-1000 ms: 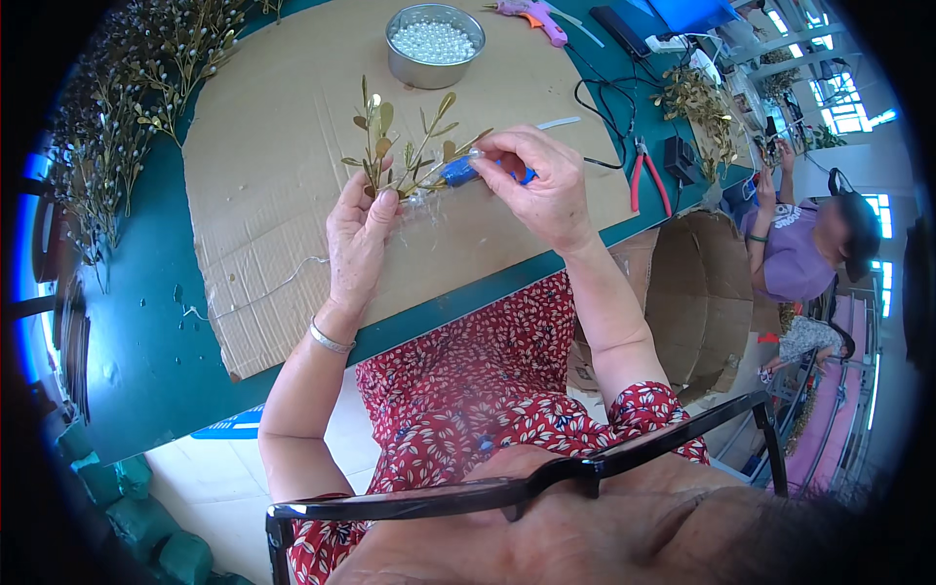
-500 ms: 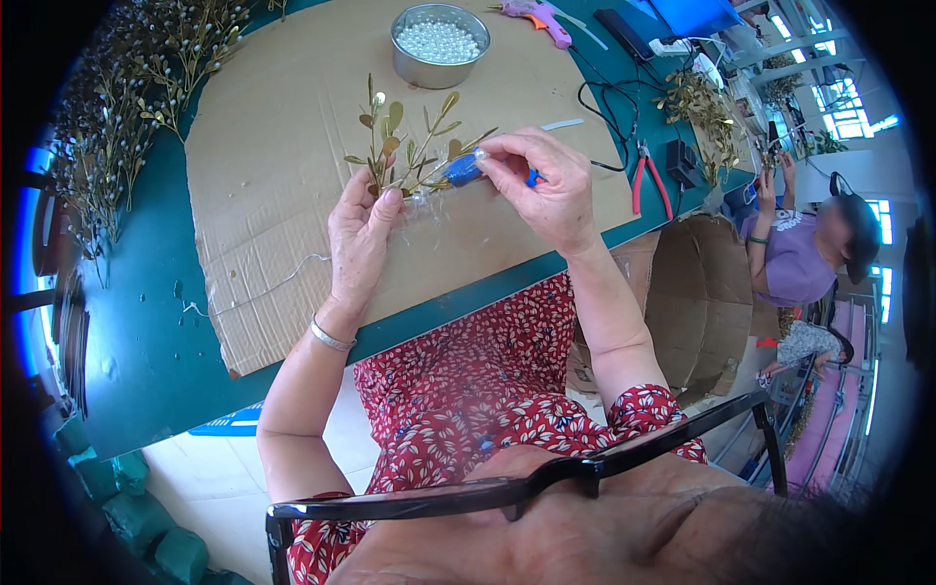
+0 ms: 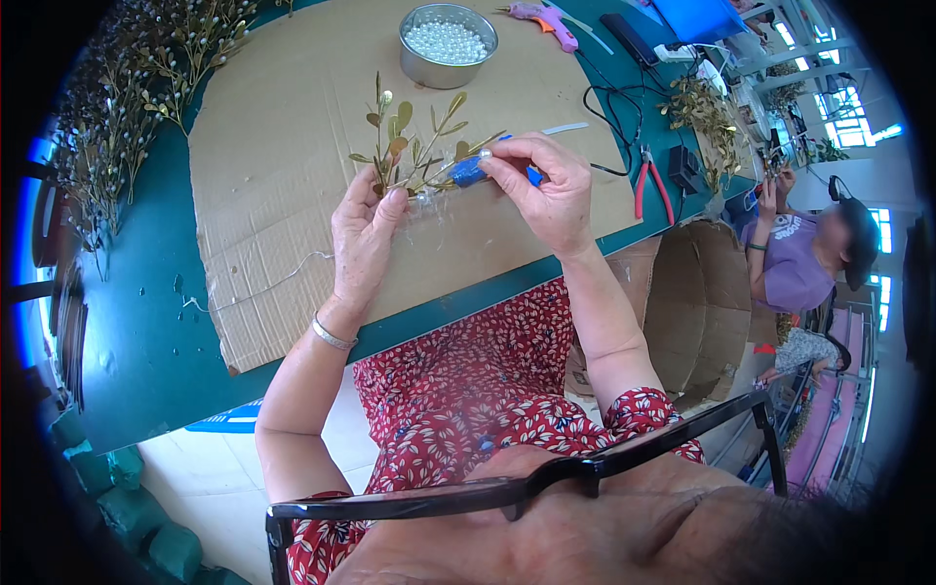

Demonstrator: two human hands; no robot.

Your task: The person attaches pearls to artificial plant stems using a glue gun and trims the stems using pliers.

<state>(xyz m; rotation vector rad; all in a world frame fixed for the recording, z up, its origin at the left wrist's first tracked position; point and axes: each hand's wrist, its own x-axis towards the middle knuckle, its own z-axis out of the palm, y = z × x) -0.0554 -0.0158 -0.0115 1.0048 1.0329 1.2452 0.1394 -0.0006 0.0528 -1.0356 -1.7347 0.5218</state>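
Note:
My left hand (image 3: 365,229) is closed, its thumb and fingers pinching a gold artificial leaf sprig (image 3: 402,146) that stands up above the cardboard. Between the thumb and forefinger of my right hand (image 3: 548,190) is a white pearl bead (image 3: 486,154). Directly beside the bead, partly behind my right fingers, is a blue tool (image 3: 468,173) that looks like a glue gun; most of its body is hidden. Clear, stringy glue (image 3: 423,203) hangs around the sprig's lower end, close to my left fingertips.
A cardboard sheet (image 3: 283,127) covers much of the green table (image 3: 146,341). A metal bowl of pearls (image 3: 448,73) stands at the back, near a pink glue gun (image 3: 546,21). Red-handled pliers (image 3: 653,185) and cables lie right; finished sprigs (image 3: 127,107) pile left. Another person (image 3: 799,244) works far right.
The view has shifted slightly, so the table things appear a little further right. Both hands keep their grips, the bead still beside the blue tool.

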